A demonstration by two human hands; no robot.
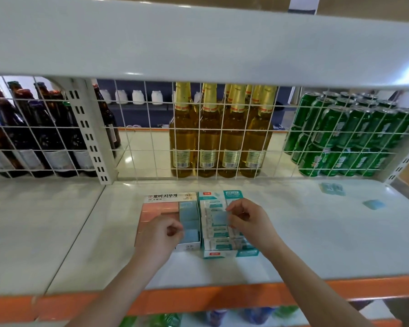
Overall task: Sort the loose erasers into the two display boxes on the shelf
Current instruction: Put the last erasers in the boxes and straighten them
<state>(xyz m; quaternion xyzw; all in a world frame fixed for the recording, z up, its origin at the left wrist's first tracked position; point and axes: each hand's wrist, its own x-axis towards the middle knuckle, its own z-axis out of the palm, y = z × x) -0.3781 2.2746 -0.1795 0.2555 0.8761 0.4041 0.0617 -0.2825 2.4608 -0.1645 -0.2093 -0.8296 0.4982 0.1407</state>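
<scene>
Head view: my left hand point(162, 234) pinches a blue eraser point(189, 234) over the pink box point(151, 210), matching its blue row. My right hand point(247, 218) pinches a wrapped eraser point(219, 218) over the teal box point(232, 254).

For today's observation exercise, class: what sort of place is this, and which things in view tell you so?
Probably a shop. Metal shelves hold display boxes of erasers, and behind a wire grid stand rows of bottles and stacked green cans.

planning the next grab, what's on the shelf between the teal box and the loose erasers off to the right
Nothing: in the head view only bare white shelf lies between the teal box and the loose erasers.
</scene>
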